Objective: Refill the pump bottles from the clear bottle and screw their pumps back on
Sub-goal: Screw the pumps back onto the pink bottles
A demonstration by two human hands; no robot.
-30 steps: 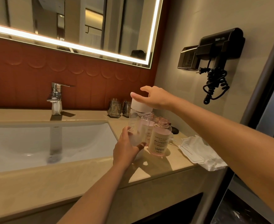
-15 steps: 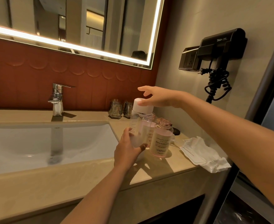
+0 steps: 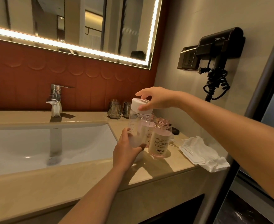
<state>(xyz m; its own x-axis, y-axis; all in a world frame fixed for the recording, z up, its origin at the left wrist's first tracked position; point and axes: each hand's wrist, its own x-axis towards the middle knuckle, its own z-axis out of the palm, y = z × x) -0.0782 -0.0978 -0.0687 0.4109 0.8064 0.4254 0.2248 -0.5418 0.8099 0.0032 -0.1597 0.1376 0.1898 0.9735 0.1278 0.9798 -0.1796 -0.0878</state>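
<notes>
Here, near the counter's [image 3: 165, 165] front edge, our left hand [image 3: 126, 152] grips the clear bottle [image 3: 133, 122] low down while our right hand [image 3: 155, 99] pinches its white cap [image 3: 138, 104], which we judge must twist off before we pour into the open-necked pump bottles [image 3: 159, 141] just beside it.

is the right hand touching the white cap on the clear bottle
Touching. Head view shows the right hand with its thumb on the white cap, fingers curled over it.
</notes>
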